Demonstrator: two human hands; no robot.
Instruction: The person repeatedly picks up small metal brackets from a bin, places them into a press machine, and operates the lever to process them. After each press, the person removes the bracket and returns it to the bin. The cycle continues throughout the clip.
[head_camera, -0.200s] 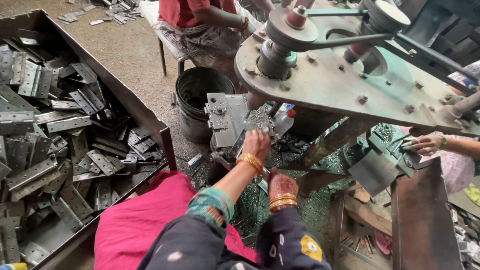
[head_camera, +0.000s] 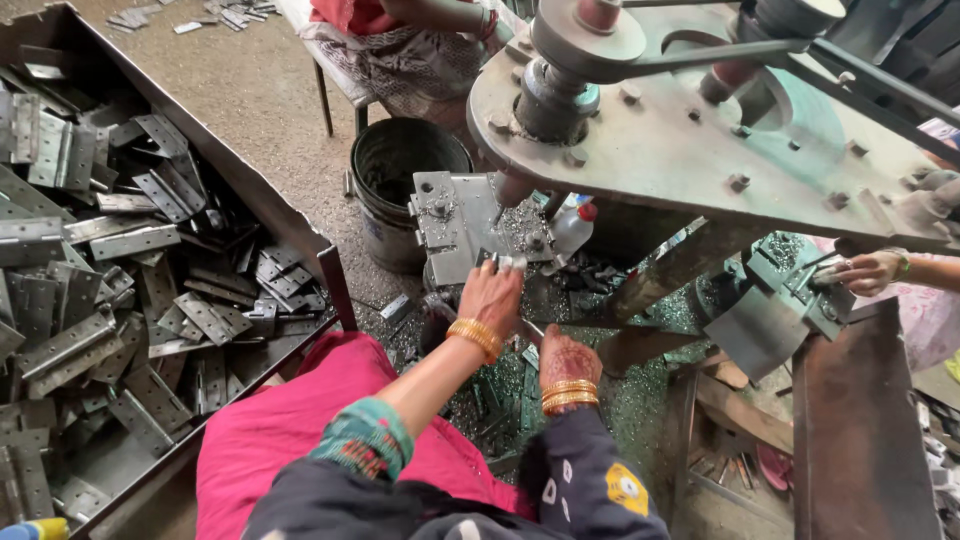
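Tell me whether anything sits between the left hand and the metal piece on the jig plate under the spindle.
Nothing visible does. The left hand already has its fingertips on the small metal piece at the near edge of the jig plate. The right hand rests lower, apart from it.

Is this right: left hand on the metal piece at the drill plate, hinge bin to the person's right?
Not quite. The head view shows the hinge bin on the person's left, not right. The rest holds: the left hand is on the metal piece at the drill plate.
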